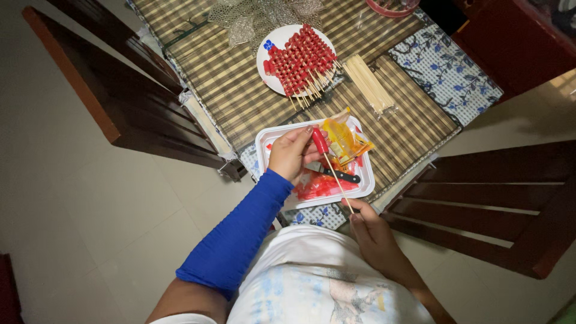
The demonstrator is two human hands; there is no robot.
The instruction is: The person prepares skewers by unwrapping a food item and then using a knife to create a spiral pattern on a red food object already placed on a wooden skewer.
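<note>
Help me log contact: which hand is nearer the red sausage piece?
Left. The left hand pinches the red sausage piece; the right hand holds the skewer lower end.

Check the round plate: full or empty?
Full: the round plate holds a packed row of red skewers across most of it.

Left arm (240,234) in blue ribbed sleeve; pale, perhaps tie-dyed printed shirt (318,282)

Two hands show: the left hand (290,153) and the right hand (370,231). One bamboo skewer (337,185) runs between them. There are two white trays: a round plate (264,60) and a rectangular tray (264,141). One black-handled knife (342,175), one yellow packet (343,139), one bundle of bare skewers (369,84), two dark wooden chairs (126,96).
</note>
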